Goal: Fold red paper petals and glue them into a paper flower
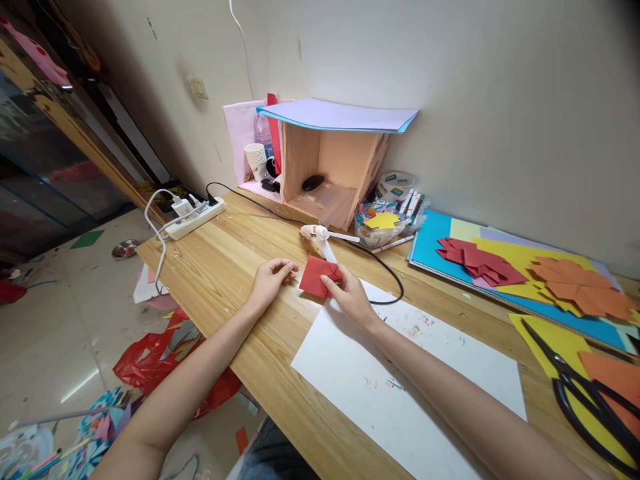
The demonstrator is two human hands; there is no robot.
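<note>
A folded piece of red paper [317, 275] is held just above the wooden table [235, 287]. My right hand [350, 297] pinches its right edge between thumb and fingers. My left hand [273, 279] rests on the table just left of the paper, its fingers curled in with the tips near the paper's left corner; nothing shows inside it. Under my right forearm lies a large white sheet [400, 387] with small coloured marks on it.
A white glue gun [320, 237] with a black cord lies behind the paper. Further back stand an open wooden box [330, 173], paper cups [256, 160], a power strip [195, 217] and a bowl of scraps [383, 227]. Coloured sheets, red folded pieces [475, 263], orange pieces [580, 283] and black scissors [585, 393] lie right.
</note>
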